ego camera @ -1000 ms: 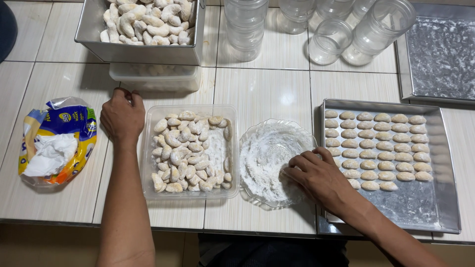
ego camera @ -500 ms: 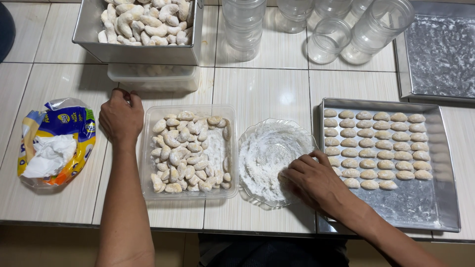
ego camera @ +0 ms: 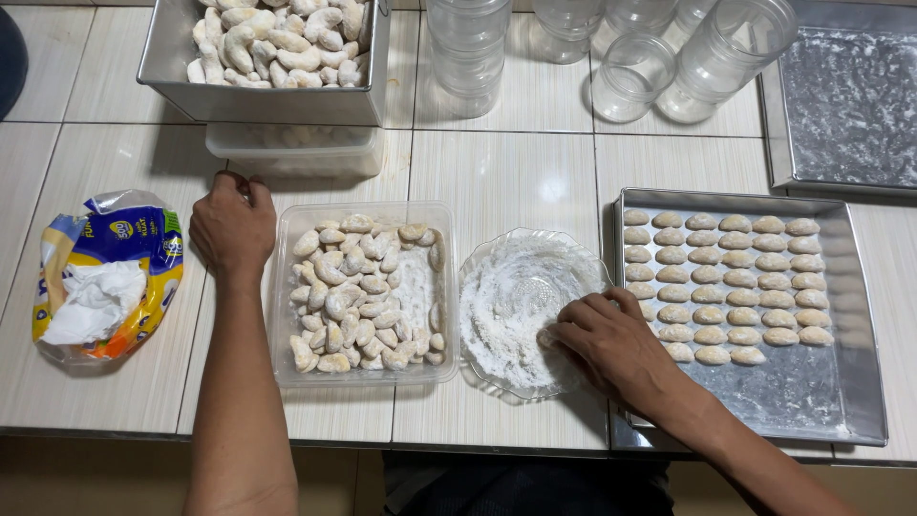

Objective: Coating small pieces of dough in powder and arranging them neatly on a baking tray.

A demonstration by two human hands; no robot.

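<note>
While right hand (ego camera: 611, 349) dips, cookie's (ego camera: 546, 337) axis seems leftward

Pale tiled counter (ego camera: 506, 172), dark grout lines; brownish floor (ego camera: 86, 483) below front edge.

A glass dish of powdered sugar (ego camera: 521, 306) sits at the centre of the tiled counter (ego camera: 506, 172). At its 9 o'clock, just beside it, lies a plastic container of coated cookies (ego camera: 365, 291); farther toward 9 o'clock sits a crumpled bag (ego camera: 105, 277). At 3 o'clock lies a baking tray (ego camera: 841, 401) bearing rows of plain cookies (ego camera: 731, 287). At 11 o'clock a metal pan of coated cookies (ego camera: 272, 48) rests on a lidded plastic box (ego camera: 296, 153). At 12 to 1 o'clock stand empty plastic jars (ego camera: 611, 43); at 2 o'clock lies a second tray (ego camera: 845, 96).
</note>
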